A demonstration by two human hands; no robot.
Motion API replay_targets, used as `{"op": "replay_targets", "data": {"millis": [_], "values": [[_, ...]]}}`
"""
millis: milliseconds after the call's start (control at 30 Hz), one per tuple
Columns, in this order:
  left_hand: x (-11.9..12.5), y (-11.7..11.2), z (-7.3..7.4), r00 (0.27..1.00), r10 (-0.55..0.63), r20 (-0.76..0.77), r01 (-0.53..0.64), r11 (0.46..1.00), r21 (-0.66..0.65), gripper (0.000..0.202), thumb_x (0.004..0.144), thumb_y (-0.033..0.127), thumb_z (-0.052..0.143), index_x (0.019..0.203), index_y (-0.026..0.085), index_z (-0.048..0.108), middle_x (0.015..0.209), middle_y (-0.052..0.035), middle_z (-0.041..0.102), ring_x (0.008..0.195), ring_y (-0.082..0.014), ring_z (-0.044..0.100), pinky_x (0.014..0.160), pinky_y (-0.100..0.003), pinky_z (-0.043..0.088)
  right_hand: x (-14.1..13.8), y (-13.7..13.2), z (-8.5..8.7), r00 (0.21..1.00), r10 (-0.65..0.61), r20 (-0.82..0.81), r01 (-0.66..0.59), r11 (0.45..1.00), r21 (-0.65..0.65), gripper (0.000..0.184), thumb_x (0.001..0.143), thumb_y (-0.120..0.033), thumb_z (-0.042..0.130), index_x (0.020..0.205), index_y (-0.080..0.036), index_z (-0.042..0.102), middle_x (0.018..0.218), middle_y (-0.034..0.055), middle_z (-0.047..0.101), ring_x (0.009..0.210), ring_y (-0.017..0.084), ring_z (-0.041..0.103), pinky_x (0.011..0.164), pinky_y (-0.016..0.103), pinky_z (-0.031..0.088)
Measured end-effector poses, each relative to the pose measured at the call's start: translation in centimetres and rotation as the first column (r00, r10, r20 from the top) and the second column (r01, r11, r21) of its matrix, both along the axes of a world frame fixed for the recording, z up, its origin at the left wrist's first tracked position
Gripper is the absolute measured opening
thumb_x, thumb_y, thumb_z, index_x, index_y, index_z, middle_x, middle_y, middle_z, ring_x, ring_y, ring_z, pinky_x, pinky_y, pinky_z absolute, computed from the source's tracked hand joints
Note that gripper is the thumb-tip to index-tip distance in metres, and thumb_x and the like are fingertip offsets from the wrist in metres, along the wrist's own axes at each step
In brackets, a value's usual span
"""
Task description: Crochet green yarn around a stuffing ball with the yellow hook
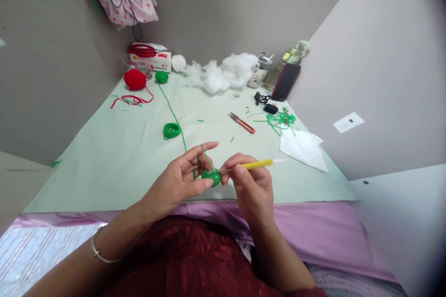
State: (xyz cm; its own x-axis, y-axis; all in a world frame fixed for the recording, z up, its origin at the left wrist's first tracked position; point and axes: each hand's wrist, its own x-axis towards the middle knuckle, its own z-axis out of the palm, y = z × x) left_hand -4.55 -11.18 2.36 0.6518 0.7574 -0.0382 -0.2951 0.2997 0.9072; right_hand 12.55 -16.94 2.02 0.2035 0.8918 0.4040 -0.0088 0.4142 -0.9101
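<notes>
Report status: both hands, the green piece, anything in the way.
Left hand pinching green piece, green strand over index finger. Right hand gripping yellow-handled hook, tip at the piece. Orange snips beyond, apart from both hands.

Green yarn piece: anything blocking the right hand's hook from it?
Nothing visible. The left hand holds the green yarn piece; the hook in the right hand reaches its edge, though the tip can't be made out. The scissors lie farther back, out of the way.
</notes>
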Motion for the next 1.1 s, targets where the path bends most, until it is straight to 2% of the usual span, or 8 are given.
{"op": "replay_targets", "data": {"millis": [100, 167, 400, 533, 667, 767, 933, 1100], "values": [[0.6, -0.8, -0.3, 0.996, 0.084, -0.002, -0.084, 0.996, -0.041, 0.059, 0.084, 0.023, 0.079, 0.141, 0.031, 0.061, 0.101, -0.0002, 0.058, 0.096, -0.015, 0.057, 0.092, -0.029, 0.047, -1.1, -0.5, -1.3, 0.833, -0.398, 0.385, 0.272, 0.9, 0.342, 0.029, 0.093, -0.011, 0.067, 0.109, -0.032, 0.079, 0.095, 0.0046, 0.07, 0.086, 0.019, 0.067, 0.075, 0.034, 0.057], [0.8, -1.1, -0.3, 0.996, 0.075, 0.039, -0.071, 0.992, -0.103, 0.053, 0.085, 0.025, 0.078, 0.136, 0.032, 0.065, 0.103, -0.0001, 0.059, 0.095, -0.014, 0.056, 0.09, -0.027, 0.047, -1.5, -0.8, -1.9, 0.735, -0.512, 0.445, 0.275, 0.825, 0.494, 0.037, 0.09, -0.008, 0.068, 0.115, -0.034, 0.078, 0.101, 0.0052, 0.07, 0.093, 0.021, 0.067, 0.079, 0.036, 0.057], [0.4, -0.6, 0.6, 0.985, -0.021, 0.173, 0.063, 0.97, -0.237, 0.05, 0.083, 0.029, 0.075, 0.133, 0.024, 0.07, 0.103, -0.0034, 0.064, 0.095, -0.0151, 0.057, 0.089, -0.027, 0.044, -0.9, -0.7, -0.5, 0.927, -0.282, 0.246, 0.203, 0.931, 0.302, 0.027, 0.097, -0.013, 0.06, 0.11, -0.029, 0.077, 0.091, 0.0036, 0.072, 0.086, 0.019, 0.068, 0.074, 0.035, 0.056], [-0.1, 0.0, 0.6, 0.98, -0.041, 0.196, 0.092, 0.961, -0.261, 0.047, 0.081, 0.028, 0.074, 0.128, 0.02, 0.074, 0.099, -0.0028, 0.06, 0.087, -0.0125, 0.054, 0.083, -0.024, 0.045, -0.1, -0.5, 0.0, 0.983, -0.184, 0.025, 0.176, 0.965, 0.196, 0.019, 0.098, -0.018, 0.061, 0.098, -0.024, 0.079, 0.081, 0.0027, 0.07, 0.074, 0.017, 0.064, 0.069, 0.033, 0.053], [-0.2, 0.0, 0.5, 0.982, -0.073, 0.171, 0.114, 0.963, -0.243, 0.045, 0.082, 0.032, 0.074, 0.125, 0.019, 0.076, 0.098, -0.003, 0.059, 0.09, -0.0131, 0.054, 0.086, -0.023, 0.045, 0.2, -0.1, 0.3, 0.976, -0.008, -0.22, 0.021, 0.998, 0.056, 0.016, 0.097, -0.024, 0.063, 0.091, -0.022, 0.078, 0.077, 0.0021, 0.067, 0.065, 0.013, 0.06, 0.059, 0.028, 0.05], [-0.2, -0.3, 0.5, 0.991, -0.113, 0.069, 0.124, 0.975, -0.186, 0.049, 0.083, 0.028, 0.078, 0.132, 0.029, 0.072, 0.105, -0.0017, 0.061, 0.1, -0.0145, 0.057, 0.094, -0.025, 0.044, 0.1, 0.0, 0.2, 0.979, 0.054, -0.199, -0.042, 0.997, 0.062, 0.015, 0.097, -0.027, 0.065, 0.092, -0.024, 0.079, 0.08, 0.0026, 0.069, 0.068, 0.014, 0.062, 0.06, 0.028, 0.052], [-0.2, -0.7, 0.5, 0.994, -0.086, -0.06, 0.083, 0.996, -0.042, 0.068, 0.076, 0.024, 0.088, 0.139, 0.038, 0.064, 0.107, 0.0002, 0.064, 0.11, -0.0175, 0.059, 0.101, -0.031, 0.044, -0.3, -0.3, -0.4, 0.993, -0.07, 0.096, 0.054, 0.985, 0.164, 0.017, 0.097, -0.02, 0.066, 0.101, -0.028, 0.08, 0.093, 0.0048, 0.076, 0.092, 0.02, 0.068, 0.079, 0.035, 0.056], [-0.5, -0.4, 0.7, 0.978, 0.058, -0.201, -0.013, 0.976, 0.218, 0.064, 0.077, 0.026, 0.088, 0.136, 0.036, 0.066, 0.097, 0.0027, 0.061, 0.096, -0.0135, 0.056, 0.099, -0.03, 0.043, 0.3, 0.1, -0.6, 0.993, 0.063, -0.098, -0.056, 0.996, 0.074, 0.014, 0.098, -0.024, 0.064, 0.098, -0.026, 0.078, 0.09, 0.0035, 0.074, 0.076, 0.016, 0.065, 0.067, 0.031, 0.053]]}}
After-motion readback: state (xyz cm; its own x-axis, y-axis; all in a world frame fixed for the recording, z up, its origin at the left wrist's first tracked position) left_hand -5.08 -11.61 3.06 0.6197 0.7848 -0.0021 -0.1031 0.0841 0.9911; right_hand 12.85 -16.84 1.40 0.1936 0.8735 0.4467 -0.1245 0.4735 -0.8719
